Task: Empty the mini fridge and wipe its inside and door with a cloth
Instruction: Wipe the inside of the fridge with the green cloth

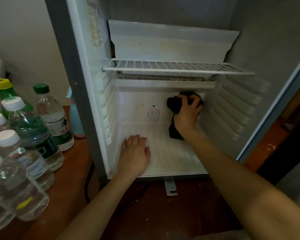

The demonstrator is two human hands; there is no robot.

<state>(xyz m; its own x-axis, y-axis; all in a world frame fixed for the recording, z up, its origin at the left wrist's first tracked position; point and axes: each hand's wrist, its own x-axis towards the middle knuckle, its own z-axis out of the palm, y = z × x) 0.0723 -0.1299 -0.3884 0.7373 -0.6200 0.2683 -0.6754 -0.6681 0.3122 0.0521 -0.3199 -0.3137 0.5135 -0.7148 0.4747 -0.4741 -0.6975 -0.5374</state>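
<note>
**Inspector:** Emptying?

**Assessor:** The mini fridge (241, 110) holds nothing in view. Water bottles (31, 129) stand outside, by its left side.

**Inspector:** Wiping?

**Assessor:** Under way, I judge. The right hand (187, 115) grips a dark cloth (174, 103) against the back wall's right corner. The left hand (134, 153) lies spread flat on the floor, front left. Stains show above the wire shelf (177, 68); door likely outstanding.

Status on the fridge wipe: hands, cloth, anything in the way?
Right hand grips dark cloth at fridge back wall. Left hand flat on fridge floor. Wire shelf in place above, bare; bottles out, left.
</note>
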